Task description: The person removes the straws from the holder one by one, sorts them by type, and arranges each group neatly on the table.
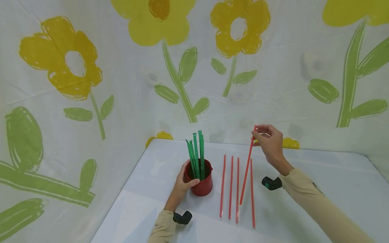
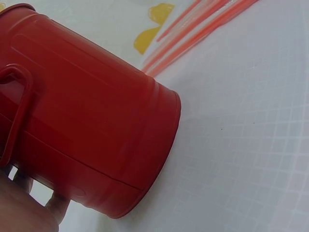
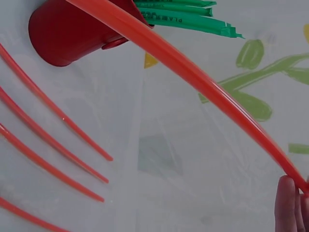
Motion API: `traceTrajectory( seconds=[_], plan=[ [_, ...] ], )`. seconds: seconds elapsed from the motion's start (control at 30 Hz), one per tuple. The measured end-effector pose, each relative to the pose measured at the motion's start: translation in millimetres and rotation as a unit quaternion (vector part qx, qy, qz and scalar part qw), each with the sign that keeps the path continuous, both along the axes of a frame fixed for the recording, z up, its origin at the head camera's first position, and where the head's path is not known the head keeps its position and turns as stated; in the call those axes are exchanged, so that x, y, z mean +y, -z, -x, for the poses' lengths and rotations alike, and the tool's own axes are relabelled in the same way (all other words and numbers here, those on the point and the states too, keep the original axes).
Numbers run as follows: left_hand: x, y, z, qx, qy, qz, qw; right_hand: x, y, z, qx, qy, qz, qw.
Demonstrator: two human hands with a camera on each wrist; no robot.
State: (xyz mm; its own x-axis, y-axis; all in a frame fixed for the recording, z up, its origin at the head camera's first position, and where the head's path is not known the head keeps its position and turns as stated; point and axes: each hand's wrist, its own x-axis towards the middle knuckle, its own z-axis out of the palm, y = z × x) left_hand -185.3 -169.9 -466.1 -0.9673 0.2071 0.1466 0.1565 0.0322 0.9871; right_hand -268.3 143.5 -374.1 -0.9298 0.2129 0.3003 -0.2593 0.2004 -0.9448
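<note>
My left hand [image 1: 181, 187] grips a small red metal bucket [image 1: 203, 188] from its left side, thumb at the rim. Several green-wrapped straws [image 1: 196, 158] stand upright inside it, their tops above the rim. Over the table, my right hand [image 1: 271, 141] pinches a red straw [image 1: 247, 165] by its upper end, and the straw hangs at a slant. Beneath it, several more red straws [image 1: 231, 189] lie side by side to the right of the bucket. Seen from the left wrist, fingers [image 2: 59, 205] touch the bucket's side near its wire handle [image 2: 21, 111].
The white table [image 1: 130, 209] has its far edge just behind the bucket. A white curtain [image 1: 273, 84] with yellow flowers surrounds the table at the back and left. Black wrist cameras [image 1: 271, 183] sit on both wrists.
</note>
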Motion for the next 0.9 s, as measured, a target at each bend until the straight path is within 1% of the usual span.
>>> traceTrajectory(
  seconds=[0.17,0.33,0.6,0.9],
  plan=[
    [-0.7,1.2,-1.0,0.007,0.006,-0.009,0.9999,6.6,6.9,0.6,-0.012,-0.009,-0.016,0.9998],
    [-1.0,0.9,0.4,0.007,0.012,-0.017,0.9998,14.5,9.1,-1.0,-0.027,-0.013,-0.023,0.9993],
    [0.1,-1.2,-0.5,0.010,0.009,-0.011,0.9999,23.9,14.6,-1.8,-0.046,-0.015,-0.036,0.9982],
    [0.3,-0.6,-0.6,0.007,0.008,-0.010,0.9999,31.0,22.9,-6.2,-0.069,-0.022,-0.050,0.9961]
  ],
)
